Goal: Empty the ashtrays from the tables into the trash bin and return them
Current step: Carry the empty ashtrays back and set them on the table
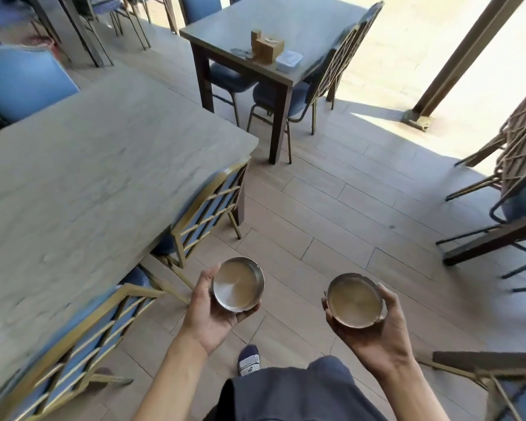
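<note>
My left hand (208, 314) cups a round steel ashtray (237, 284) from below, tilted slightly toward me, and its bowl looks empty. My right hand (377, 332) holds a second round steel ashtray (356, 300) the same way, also with nothing visible inside. Both are held over the tiled floor in front of my body. A further ashtray (240, 52) lies on the far table (310, 31), beside wooden holders. No trash bin shows in the view.
A long grey table (82, 165) stands at my left with blue gold-framed chairs (207, 208) tucked along it. Wooden holders (266, 45) and a white tray (289, 60) rest on the far table. More chairs (516, 165) and a slanted post (456, 56) stand at right.
</note>
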